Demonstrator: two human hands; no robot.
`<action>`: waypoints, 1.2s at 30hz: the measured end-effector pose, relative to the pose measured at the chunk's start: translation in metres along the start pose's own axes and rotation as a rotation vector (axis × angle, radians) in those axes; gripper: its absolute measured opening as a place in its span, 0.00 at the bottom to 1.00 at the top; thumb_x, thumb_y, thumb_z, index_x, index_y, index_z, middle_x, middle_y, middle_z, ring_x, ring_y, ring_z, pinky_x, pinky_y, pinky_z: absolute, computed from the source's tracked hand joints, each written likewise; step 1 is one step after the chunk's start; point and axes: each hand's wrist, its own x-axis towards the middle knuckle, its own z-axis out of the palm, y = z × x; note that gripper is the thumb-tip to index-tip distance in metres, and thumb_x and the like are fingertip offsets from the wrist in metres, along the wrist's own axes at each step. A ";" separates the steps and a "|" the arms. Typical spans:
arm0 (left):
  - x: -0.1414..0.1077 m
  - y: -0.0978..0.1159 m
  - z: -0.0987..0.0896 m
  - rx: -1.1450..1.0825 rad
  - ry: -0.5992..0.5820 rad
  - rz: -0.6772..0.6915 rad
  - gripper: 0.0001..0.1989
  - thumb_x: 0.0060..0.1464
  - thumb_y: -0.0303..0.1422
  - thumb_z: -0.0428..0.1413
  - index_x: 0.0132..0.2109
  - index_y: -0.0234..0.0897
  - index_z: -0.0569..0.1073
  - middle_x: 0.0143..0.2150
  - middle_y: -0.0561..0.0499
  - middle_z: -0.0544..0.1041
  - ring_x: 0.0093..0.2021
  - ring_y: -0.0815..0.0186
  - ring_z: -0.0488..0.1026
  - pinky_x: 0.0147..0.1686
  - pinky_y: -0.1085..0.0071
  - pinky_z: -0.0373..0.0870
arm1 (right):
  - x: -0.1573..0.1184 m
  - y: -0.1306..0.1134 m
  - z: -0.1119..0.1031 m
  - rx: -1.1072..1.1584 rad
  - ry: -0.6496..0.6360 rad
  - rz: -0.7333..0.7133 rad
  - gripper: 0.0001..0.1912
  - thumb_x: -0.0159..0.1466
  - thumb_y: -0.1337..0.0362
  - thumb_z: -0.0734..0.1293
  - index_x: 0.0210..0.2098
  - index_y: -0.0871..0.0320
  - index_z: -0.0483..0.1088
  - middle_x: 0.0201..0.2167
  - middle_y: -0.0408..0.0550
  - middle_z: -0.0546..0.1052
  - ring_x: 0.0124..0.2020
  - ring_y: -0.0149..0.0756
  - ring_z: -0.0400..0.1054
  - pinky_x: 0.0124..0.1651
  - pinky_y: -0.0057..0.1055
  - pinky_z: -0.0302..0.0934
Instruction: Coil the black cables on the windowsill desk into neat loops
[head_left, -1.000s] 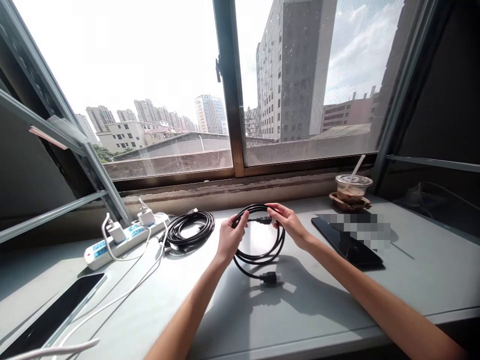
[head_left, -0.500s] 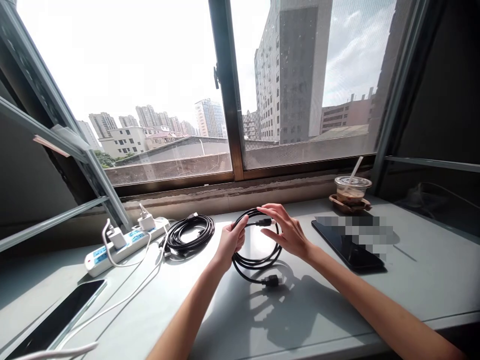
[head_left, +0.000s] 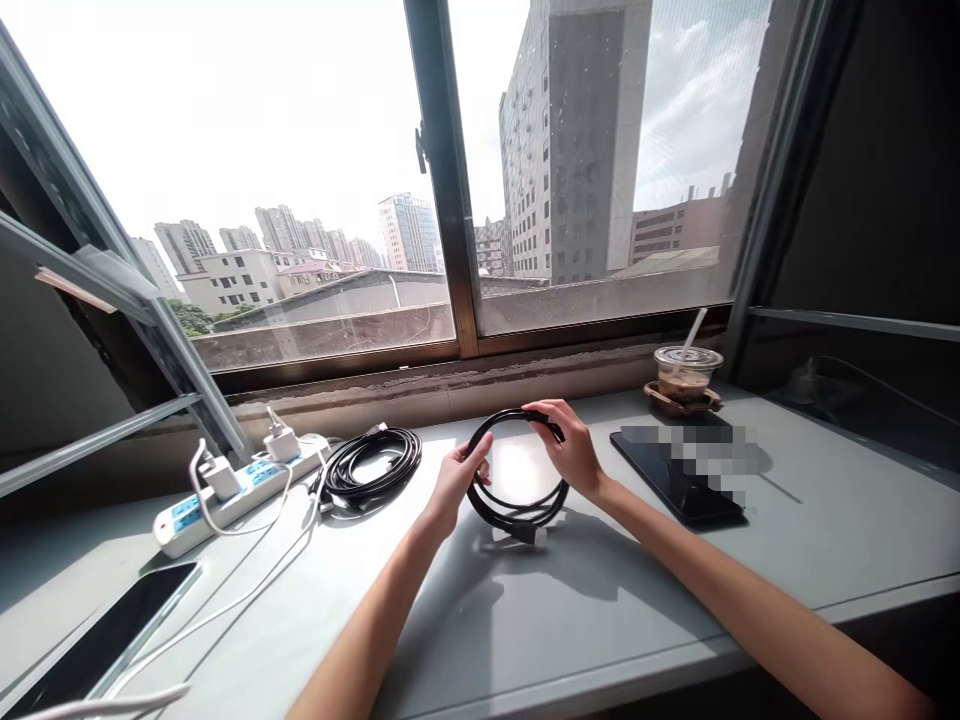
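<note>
A black cable (head_left: 491, 512) is wound in a round coil, held up off the desk between my two hands. My left hand (head_left: 456, 482) is closed around the coil's left side, thumb on top. On the upper right of the loop, my right hand (head_left: 568, 445) is closed with fingers bent over the strands. One black connector (head_left: 523, 534) with a pale tip shows at the bottom of the coil. The other cable end is hidden near my right fingers.
On the grey desk (head_left: 450, 640), a second black cable coil (head_left: 367, 468) lies left beside a white power strip (head_left: 247, 495) with plugged-in chargers. A phone (head_left: 112, 640) lies at front left. To the right are a dark tablet-like device (head_left: 660, 480) and a lidded drink cup (head_left: 684, 370) with a straw.
My right hand has gone from spread fingers to gripping the coil's upper right. The dangling connector has swung up against the coil's bottom, and the loop looks tighter. The view has shifted slightly.
</note>
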 end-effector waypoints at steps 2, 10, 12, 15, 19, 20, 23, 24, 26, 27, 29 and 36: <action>0.000 -0.002 0.001 -0.013 -0.007 0.001 0.22 0.44 0.49 0.60 0.33 0.34 0.67 0.24 0.54 0.67 0.27 0.72 0.66 0.31 0.75 0.65 | 0.000 0.003 0.003 0.055 0.068 0.118 0.12 0.64 0.60 0.60 0.43 0.55 0.70 0.40 0.50 0.73 0.40 0.38 0.68 0.44 0.35 0.63; -0.001 -0.011 -0.001 0.082 -0.055 -0.242 0.22 0.47 0.42 0.60 0.44 0.33 0.64 0.33 0.47 0.73 0.28 0.66 0.74 0.30 0.69 0.73 | -0.002 0.020 0.012 0.268 0.136 0.822 0.17 0.63 0.58 0.57 0.49 0.57 0.62 0.34 0.48 0.69 0.30 0.31 0.66 0.21 0.22 0.61; 0.001 -0.014 -0.003 0.071 -0.054 -0.273 0.18 0.47 0.37 0.61 0.40 0.32 0.64 0.31 0.48 0.73 0.28 0.66 0.73 0.31 0.68 0.74 | -0.003 0.024 0.013 0.268 0.057 0.860 0.15 0.62 0.62 0.58 0.48 0.59 0.63 0.37 0.50 0.70 0.33 0.30 0.68 0.24 0.22 0.64; 0.005 -0.017 -0.007 0.074 0.003 -0.256 0.12 0.50 0.33 0.59 0.36 0.32 0.65 0.28 0.51 0.70 0.26 0.68 0.72 0.29 0.68 0.75 | -0.005 0.026 0.013 0.249 -0.110 0.873 0.17 0.57 0.69 0.63 0.47 0.63 0.66 0.38 0.51 0.72 0.30 0.29 0.70 0.29 0.23 0.67; 0.012 -0.017 -0.013 0.105 0.146 -0.246 0.07 0.55 0.32 0.53 0.36 0.31 0.65 0.26 0.54 0.68 0.21 0.72 0.68 0.22 0.72 0.70 | -0.007 0.022 0.009 0.159 -0.314 0.837 0.27 0.52 0.73 0.66 0.53 0.65 0.65 0.34 0.50 0.75 0.25 0.29 0.70 0.30 0.26 0.66; 0.014 -0.017 -0.015 0.113 0.169 -0.249 0.07 0.56 0.32 0.53 0.37 0.31 0.65 0.26 0.54 0.68 0.20 0.73 0.67 0.21 0.74 0.69 | -0.007 0.020 0.007 0.124 -0.350 0.818 0.28 0.52 0.72 0.67 0.54 0.64 0.65 0.34 0.50 0.76 0.25 0.31 0.70 0.30 0.27 0.66; 0.017 -0.018 -0.017 0.121 0.217 -0.257 0.12 0.57 0.32 0.53 0.46 0.30 0.65 0.26 0.55 0.67 0.18 0.74 0.66 0.20 0.77 0.65 | -0.007 0.015 0.003 0.019 -0.407 0.751 0.26 0.53 0.70 0.67 0.52 0.61 0.68 0.40 0.52 0.76 0.36 0.38 0.72 0.38 0.30 0.66; 0.017 -0.018 -0.018 0.101 0.228 -0.261 0.15 0.56 0.32 0.53 0.49 0.30 0.64 0.26 0.55 0.67 0.18 0.74 0.66 0.20 0.77 0.65 | -0.007 0.014 0.002 -0.010 -0.412 0.734 0.24 0.53 0.70 0.67 0.51 0.60 0.69 0.45 0.53 0.75 0.41 0.40 0.71 0.42 0.30 0.65; 0.017 -0.018 -0.019 0.023 0.241 -0.266 0.20 0.56 0.30 0.54 0.54 0.30 0.61 0.26 0.55 0.67 0.19 0.75 0.66 0.22 0.78 0.66 | -0.007 0.013 0.001 -0.045 -0.422 0.726 0.24 0.54 0.69 0.66 0.52 0.61 0.69 0.53 0.55 0.70 0.45 0.41 0.69 0.43 0.29 0.65; 0.017 -0.017 -0.019 -0.020 0.235 -0.273 0.21 0.55 0.29 0.54 0.55 0.30 0.61 0.27 0.55 0.68 0.20 0.75 0.66 0.23 0.78 0.66 | -0.007 0.013 0.002 -0.049 -0.430 0.738 0.26 0.55 0.69 0.66 0.54 0.61 0.67 0.55 0.57 0.68 0.42 0.41 0.71 0.40 0.29 0.66; 0.016 -0.016 -0.020 -0.076 0.208 -0.288 0.23 0.54 0.25 0.54 0.57 0.29 0.60 0.28 0.53 0.69 0.21 0.75 0.67 0.25 0.77 0.67 | -0.008 0.015 0.003 -0.030 -0.454 0.780 0.29 0.57 0.68 0.64 0.58 0.64 0.61 0.52 0.61 0.69 0.31 0.37 0.73 0.30 0.30 0.67; 0.018 -0.019 -0.024 -0.025 0.234 -0.234 0.22 0.51 0.24 0.54 0.54 0.30 0.64 0.34 0.48 0.73 0.30 0.71 0.71 0.38 0.74 0.69 | -0.010 0.014 0.008 0.223 -0.406 0.920 0.34 0.59 0.70 0.61 0.64 0.61 0.51 0.59 0.61 0.62 0.28 0.29 0.73 0.30 0.27 0.71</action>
